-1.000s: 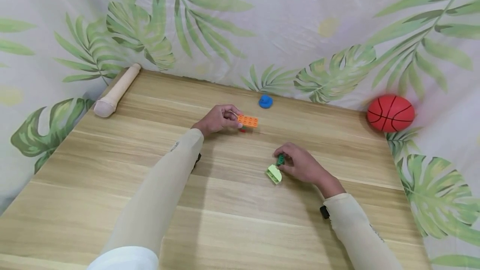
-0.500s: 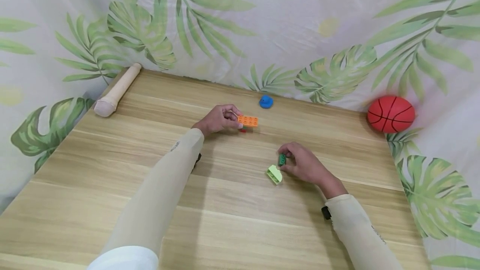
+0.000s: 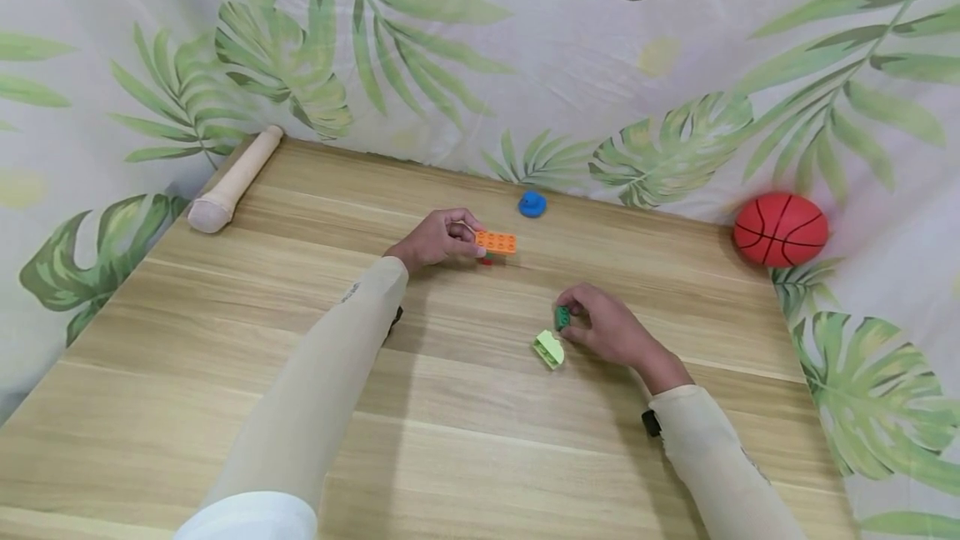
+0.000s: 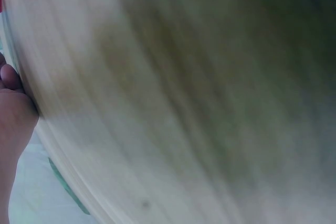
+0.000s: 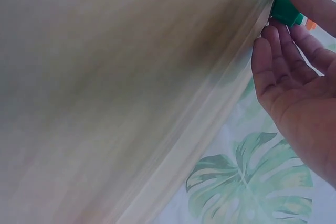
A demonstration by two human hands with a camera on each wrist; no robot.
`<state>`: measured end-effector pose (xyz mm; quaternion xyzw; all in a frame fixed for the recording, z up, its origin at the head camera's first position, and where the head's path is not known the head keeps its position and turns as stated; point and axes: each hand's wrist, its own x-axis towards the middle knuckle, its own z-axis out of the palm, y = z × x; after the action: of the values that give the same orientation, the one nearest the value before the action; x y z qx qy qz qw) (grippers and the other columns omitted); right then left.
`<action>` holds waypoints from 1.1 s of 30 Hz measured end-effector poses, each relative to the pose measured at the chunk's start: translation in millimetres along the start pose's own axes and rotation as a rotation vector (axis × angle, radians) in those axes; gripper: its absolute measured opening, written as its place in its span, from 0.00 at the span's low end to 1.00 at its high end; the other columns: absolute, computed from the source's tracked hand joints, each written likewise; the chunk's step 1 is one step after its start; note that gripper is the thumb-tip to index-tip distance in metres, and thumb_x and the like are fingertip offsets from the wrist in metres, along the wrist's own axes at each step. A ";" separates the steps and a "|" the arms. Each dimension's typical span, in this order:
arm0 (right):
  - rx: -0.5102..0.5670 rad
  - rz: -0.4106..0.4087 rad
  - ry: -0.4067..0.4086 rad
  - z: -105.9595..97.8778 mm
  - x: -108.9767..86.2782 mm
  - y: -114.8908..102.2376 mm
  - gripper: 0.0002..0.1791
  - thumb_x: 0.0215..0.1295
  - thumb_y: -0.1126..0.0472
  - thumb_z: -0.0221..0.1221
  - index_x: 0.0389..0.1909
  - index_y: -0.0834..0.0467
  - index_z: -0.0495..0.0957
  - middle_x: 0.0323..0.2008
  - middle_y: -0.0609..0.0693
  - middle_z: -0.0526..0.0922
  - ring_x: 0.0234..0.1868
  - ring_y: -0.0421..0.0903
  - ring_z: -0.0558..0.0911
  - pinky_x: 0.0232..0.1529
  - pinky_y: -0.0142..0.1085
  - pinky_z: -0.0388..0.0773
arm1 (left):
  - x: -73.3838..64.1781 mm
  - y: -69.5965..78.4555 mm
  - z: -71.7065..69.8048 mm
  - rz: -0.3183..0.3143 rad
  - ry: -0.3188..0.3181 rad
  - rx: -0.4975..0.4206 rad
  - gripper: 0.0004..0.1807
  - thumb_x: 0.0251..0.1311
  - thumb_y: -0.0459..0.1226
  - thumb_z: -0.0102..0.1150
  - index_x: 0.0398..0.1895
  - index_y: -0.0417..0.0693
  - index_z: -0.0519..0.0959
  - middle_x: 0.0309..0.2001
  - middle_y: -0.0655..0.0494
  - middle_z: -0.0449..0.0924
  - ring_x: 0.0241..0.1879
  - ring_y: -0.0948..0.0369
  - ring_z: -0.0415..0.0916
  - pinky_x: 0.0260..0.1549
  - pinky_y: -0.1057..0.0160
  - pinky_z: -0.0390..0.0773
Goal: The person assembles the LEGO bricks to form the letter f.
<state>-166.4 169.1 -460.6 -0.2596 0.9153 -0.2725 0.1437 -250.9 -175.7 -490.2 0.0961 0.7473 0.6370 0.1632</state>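
In the head view my left hand (image 3: 442, 237) pinches an orange toy building block (image 3: 497, 242) by its left end, studs facing up. Bits of green and a red piece (image 3: 487, 260) show under that block. My right hand (image 3: 606, 325) holds a small dark green building block (image 3: 562, 317) between thumb and fingers, low over the wooden table. Just in front of it lies a light green block (image 3: 549, 349) with a rounded side. The right wrist view shows the dark green block (image 5: 286, 7) at the fingertips. Only part of the left hand (image 4: 13, 114) appears in the left wrist view.
A blue toy duck (image 3: 532, 204) sits near the table's back edge. At the back right corner is a red ball with black lines (image 3: 781, 229). A pale microphone-shaped object (image 3: 236, 182) lies along the left edge. Leaf-patterned cloth (image 3: 450, 48) hangs behind the table (image 3: 465, 457).
My right hand has shifted slightly to the right with the dark green block, whose studs turned a little. The left hand and the orange block have stayed in place.
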 end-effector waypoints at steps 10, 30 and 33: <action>0.048 -0.037 0.026 -2.9 26.7 -14.2 0.18 0.71 0.65 0.69 0.59 0.63 0.81 0.51 0.56 0.88 0.55 0.55 0.85 0.60 0.53 0.83 | -0.3 1.3 -0.8 -0.006 -0.005 0.012 0.20 0.63 0.29 0.75 0.57 0.38 0.80 0.32 0.64 0.82 0.37 0.66 0.78 0.40 0.70 0.79; 0.079 -0.131 0.215 -7.2 89.9 -62.0 0.23 0.73 0.63 0.69 0.65 0.62 0.79 0.60 0.59 0.87 0.62 0.59 0.84 0.62 0.56 0.81 | 0.0 2.2 -0.2 -0.014 -0.002 0.001 0.18 0.64 0.30 0.75 0.55 0.41 0.81 0.33 0.62 0.84 0.38 0.65 0.80 0.41 0.68 0.80; 0.079 -0.137 0.202 -1.7 97.0 -67.5 0.22 0.72 0.63 0.70 0.65 0.61 0.81 0.60 0.58 0.88 0.62 0.57 0.85 0.65 0.55 0.80 | -0.7 1.3 0.0 -0.020 -0.009 -0.002 0.18 0.64 0.31 0.75 0.55 0.41 0.81 0.34 0.61 0.84 0.39 0.65 0.80 0.41 0.69 0.80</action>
<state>-220.2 67.7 -432.3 -0.2870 0.8938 -0.3421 0.0419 -250.3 -175.7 -488.9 0.0913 0.7468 0.6356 0.1730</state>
